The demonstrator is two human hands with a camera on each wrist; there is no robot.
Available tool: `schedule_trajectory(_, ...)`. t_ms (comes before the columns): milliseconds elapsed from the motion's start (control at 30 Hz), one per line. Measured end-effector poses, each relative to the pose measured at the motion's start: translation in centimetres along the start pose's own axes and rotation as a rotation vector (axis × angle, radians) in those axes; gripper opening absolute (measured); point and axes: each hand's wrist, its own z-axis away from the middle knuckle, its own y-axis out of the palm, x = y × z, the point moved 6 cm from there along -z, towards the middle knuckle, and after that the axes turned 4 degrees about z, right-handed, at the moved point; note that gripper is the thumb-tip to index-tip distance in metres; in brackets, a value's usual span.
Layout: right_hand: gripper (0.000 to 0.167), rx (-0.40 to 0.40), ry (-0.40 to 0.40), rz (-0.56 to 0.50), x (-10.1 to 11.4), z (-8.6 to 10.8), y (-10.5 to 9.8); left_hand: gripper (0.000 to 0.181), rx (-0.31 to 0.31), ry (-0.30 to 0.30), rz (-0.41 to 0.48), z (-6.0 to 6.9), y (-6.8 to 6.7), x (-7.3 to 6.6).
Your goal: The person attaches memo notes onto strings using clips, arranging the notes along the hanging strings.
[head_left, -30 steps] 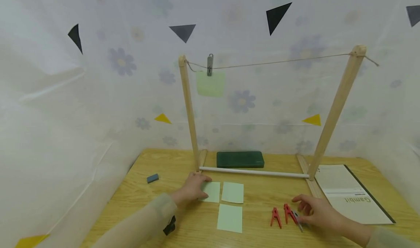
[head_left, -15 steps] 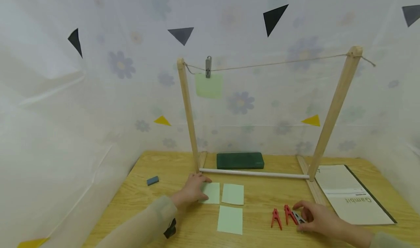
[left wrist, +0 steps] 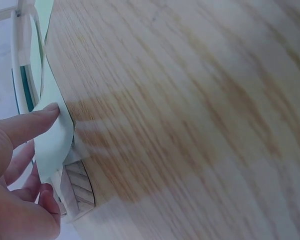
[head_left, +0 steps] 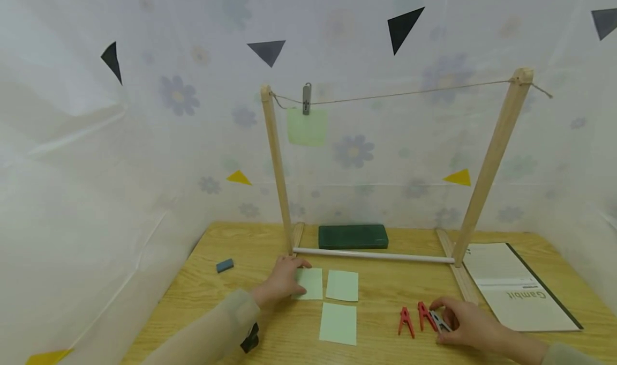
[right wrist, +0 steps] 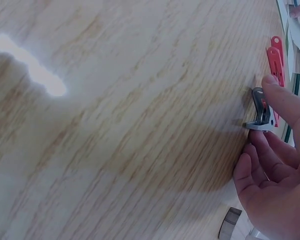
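Note:
My left hand (head_left: 284, 279) pinches the left edge of a pale green paper square (head_left: 310, 284). The left wrist view shows the paper (left wrist: 55, 130) bowed between thumb and fingers. Two more green squares lie flat beside it, one to the right (head_left: 342, 285) and one nearer me (head_left: 338, 323). At the right, my right hand (head_left: 465, 322) holds a grey clothespin (head_left: 439, 321) between thumb and fingers, low at the table. Just left of it lie two red clothespins, one close by (head_left: 424, 315) and one farther left (head_left: 406, 322).
A wooden frame (head_left: 491, 172) carries a string (head_left: 409, 92), where a grey clothespin (head_left: 306, 99) holds a green square (head_left: 307, 128). A white rod (head_left: 373, 255) joins its feet. Behind lies a dark green case (head_left: 353, 237); a notepad (head_left: 525, 295) lies right, a blue eraser (head_left: 224, 266) left.
My right fingers have come together on the grey clothespin, which has turned a little beside the red ones. The left hand has stayed at the paper. The head view has shifted slightly.

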Motion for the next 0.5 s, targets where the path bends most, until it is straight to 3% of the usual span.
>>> schedule_trajectory(267, 0.042, 0.010, -0.014, -0.028, -0.4, 0.1, -0.1, 0.050, 0.024, 0.019, 0.046, 0.3, -0.1, -0.7)
schedule_trajectory(500, 0.043, 0.029, 0.063, -0.036, -0.5, 0.0, -1.0, 0.042, 0.042, 0.034, 0.080, 0.4, -0.3, -1.1)
